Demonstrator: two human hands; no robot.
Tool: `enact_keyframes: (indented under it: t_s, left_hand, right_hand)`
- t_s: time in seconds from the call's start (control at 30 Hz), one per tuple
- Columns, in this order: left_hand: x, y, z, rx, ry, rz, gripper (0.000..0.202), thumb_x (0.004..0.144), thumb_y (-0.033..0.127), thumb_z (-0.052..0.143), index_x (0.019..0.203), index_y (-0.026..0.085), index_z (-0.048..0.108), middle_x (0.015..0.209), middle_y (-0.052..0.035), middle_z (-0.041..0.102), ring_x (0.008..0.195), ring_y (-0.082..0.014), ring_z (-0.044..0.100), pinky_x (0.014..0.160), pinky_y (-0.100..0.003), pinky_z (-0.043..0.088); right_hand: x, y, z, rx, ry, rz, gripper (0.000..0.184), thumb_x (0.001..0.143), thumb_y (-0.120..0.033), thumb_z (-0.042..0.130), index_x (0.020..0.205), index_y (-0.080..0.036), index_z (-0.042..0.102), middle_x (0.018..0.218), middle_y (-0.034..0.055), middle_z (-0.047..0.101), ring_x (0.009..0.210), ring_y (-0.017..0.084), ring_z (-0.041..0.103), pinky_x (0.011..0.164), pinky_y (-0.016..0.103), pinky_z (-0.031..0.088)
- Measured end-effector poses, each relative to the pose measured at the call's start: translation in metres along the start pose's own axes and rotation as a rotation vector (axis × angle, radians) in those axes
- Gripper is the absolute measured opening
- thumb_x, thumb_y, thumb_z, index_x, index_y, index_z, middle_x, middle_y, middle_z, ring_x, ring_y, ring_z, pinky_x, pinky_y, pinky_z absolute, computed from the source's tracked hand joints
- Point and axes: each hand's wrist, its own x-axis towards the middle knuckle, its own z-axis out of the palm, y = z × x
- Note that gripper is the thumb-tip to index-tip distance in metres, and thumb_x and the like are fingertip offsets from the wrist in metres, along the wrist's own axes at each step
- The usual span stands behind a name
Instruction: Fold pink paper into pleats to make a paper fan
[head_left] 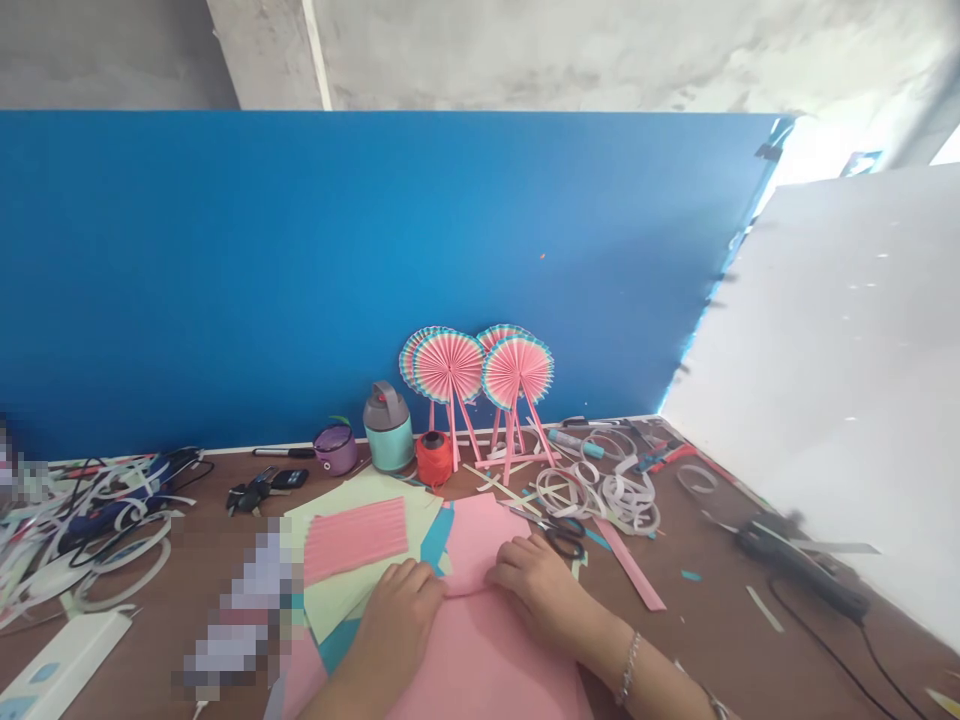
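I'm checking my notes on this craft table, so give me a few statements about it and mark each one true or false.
1. The left hand and right hand both rest on the pink sheet. True.
2. The scissors lie left of the left hand. False: they lie just beyond the right hand.
3. The paper fans lean against the blue board. True.
4. The pleated pink paper lies on a blue sheet. False: it lies on a pale green sheet.
5. The teal bottle lies on its side. False: it stands upright.
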Motion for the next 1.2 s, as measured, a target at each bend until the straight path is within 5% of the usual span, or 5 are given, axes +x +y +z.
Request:
enact_keyframes:
  t_s: [0.17, 0.3, 0.47, 0.73, 1.2]
  left_hand:
    - [0.004, 0.004, -0.014, -0.164, -0.102, -0.146, 0.034, 0.090, 0.013, 0.036, 0.085, 0.023, 0.068, 0.080, -0.0043, 0.060, 0.077, -0.0195, 0.054, 0.068, -0.030, 0.040]
    - [0.007, 0.003, -0.017, -0.281, -0.156, -0.248, 0.035, 0.091, 0.018, 0.034, 0.087, 0.022, 0.069, 0.083, -0.0059, 0.060, 0.083, -0.0213, 0.056, 0.073, -0.033, 0.042]
    - [0.010, -0.002, -0.016, -0.345, -0.122, -0.343, 0.026, 0.087, 0.018, 0.039, 0.082, 0.020, 0.065, 0.085, -0.0059, 0.063, 0.087, -0.0224, 0.056, 0.079, -0.036, 0.041]
    - [0.009, -0.008, -0.010, -0.383, -0.106, -0.364, 0.030, 0.087, 0.023, 0.037, 0.082, 0.021, 0.066, 0.085, -0.0066, 0.061, 0.087, -0.0226, 0.057, 0.078, -0.035, 0.041]
    - [0.014, -0.009, -0.011, -0.348, -0.117, -0.412, 0.022, 0.080, 0.014, 0.039, 0.072, 0.020, 0.058, 0.080, -0.0041, 0.060, 0.082, -0.0206, 0.056, 0.072, -0.030, 0.039]
  right_hand:
    - [-0.003, 0.011, 0.002, 0.144, 0.013, 0.043, 0.037, 0.088, -0.009, 0.041, 0.104, -0.029, 0.068, 0.084, 0.0047, 0.060, 0.080, 0.018, 0.052, 0.071, 0.029, 0.033]
    - [0.000, 0.010, -0.003, 0.276, 0.030, 0.109, 0.030, 0.089, -0.013, 0.040, 0.102, -0.022, 0.066, 0.086, 0.0067, 0.062, 0.082, 0.019, 0.054, 0.073, 0.029, 0.037]
    - [0.004, 0.004, -0.012, 0.351, 0.044, 0.246, 0.016, 0.082, -0.011, 0.046, 0.082, -0.017, 0.061, 0.081, 0.0052, 0.064, 0.078, 0.019, 0.055, 0.072, 0.029, 0.039]
    - [0.006, 0.008, -0.010, 0.398, 0.043, 0.231, 0.021, 0.085, -0.013, 0.043, 0.081, -0.017, 0.063, 0.084, 0.0062, 0.065, 0.082, 0.019, 0.057, 0.076, 0.029, 0.040]
    - [0.014, 0.010, -0.005, 0.449, 0.036, 0.423, 0.013, 0.073, -0.010, 0.049, 0.071, -0.017, 0.060, 0.076, 0.0036, 0.065, 0.074, 0.017, 0.057, 0.066, 0.025, 0.037]
